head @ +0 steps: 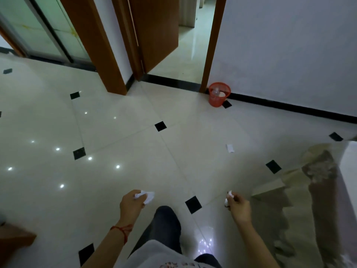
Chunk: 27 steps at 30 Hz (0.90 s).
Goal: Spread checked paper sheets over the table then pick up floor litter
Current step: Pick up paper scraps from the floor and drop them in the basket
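Left hand [132, 202] grips crumpled paper [145, 196]; right hand [238, 206] pinches what looks like a small scrap [229, 197]. Another paper slip [229, 148] lies on the floor [125, 151], red bin [219, 94] by the wall.

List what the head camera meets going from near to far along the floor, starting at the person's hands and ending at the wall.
Left hand gripping crumpled white paper → flat white paper scrap lying on the tiled floor → red mesh waste basket against the white wall.
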Available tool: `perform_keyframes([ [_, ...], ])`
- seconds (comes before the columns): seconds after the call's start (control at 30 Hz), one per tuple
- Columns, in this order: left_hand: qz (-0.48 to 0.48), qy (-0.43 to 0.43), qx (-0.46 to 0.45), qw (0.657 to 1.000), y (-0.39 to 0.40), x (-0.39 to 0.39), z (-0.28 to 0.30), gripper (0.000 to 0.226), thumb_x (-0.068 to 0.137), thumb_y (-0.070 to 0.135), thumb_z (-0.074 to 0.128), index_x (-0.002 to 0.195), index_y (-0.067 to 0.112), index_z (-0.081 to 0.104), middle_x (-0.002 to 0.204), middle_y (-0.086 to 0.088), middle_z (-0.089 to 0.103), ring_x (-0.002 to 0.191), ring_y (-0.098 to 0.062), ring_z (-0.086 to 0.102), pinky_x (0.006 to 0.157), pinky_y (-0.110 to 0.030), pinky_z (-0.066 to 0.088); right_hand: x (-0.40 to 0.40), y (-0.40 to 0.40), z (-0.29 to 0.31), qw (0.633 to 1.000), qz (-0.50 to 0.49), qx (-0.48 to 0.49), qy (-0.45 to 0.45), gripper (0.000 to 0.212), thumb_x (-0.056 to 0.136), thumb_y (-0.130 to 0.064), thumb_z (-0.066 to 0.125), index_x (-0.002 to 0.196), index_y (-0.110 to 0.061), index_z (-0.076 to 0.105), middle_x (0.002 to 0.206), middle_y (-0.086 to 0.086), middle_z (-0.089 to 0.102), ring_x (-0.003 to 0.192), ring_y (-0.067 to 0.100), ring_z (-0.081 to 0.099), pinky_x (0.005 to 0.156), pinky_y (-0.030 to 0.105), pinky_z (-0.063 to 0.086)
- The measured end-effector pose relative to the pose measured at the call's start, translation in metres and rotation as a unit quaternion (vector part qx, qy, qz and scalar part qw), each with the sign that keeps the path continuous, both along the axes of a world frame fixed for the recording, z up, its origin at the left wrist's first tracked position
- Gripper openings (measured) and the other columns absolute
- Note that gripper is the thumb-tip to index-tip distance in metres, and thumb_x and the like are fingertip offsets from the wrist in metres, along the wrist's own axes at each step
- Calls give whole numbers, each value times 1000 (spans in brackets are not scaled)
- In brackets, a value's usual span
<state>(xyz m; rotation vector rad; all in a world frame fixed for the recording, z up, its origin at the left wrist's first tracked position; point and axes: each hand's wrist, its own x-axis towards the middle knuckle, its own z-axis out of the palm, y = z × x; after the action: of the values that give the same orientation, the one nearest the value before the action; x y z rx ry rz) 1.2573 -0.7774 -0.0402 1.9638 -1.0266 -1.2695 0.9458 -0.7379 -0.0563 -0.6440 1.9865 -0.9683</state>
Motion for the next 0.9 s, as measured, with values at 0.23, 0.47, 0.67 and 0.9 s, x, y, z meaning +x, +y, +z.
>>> perform_keyframes([
  [0.23,-65,-32,-1,997,-169,-27,-14,30,64,31,52,62,3,62,54,-9,56,59,-20,53,55,-19,39,-43,-145,-9,999,-41,-6,8,29,90,2,50,61,1,51,54,9,48,37,-1,44,42,8,33],
  [0.47,-115,-2,-3,993,-369,-105,11,21,68,24,62,52,13,55,50,-4,53,53,-18,50,52,-25,37,-85,-280,5,997,-77,5,6,28,92,-2,50,64,1,53,57,11,51,51,19,43,49,23,38],
  [0.67,-173,27,-65,982,-516,-190,22,34,82,1,61,57,24,64,45,13,60,48,-6,55,44,-5,38,-131,-360,-7,992,-122,31,-16,30,92,-3,49,62,-1,49,56,9,48,55,21,43,53,28,35],
  [0.9,-179,32,-48,982,-648,-266,4,16,78,11,66,61,11,66,58,-9,61,61,-22,55,65,-28,44,-213,-469,-38,986,-146,77,-3,27,92,-5,51,65,1,54,54,10,51,58,25,49,54,28,41],
])
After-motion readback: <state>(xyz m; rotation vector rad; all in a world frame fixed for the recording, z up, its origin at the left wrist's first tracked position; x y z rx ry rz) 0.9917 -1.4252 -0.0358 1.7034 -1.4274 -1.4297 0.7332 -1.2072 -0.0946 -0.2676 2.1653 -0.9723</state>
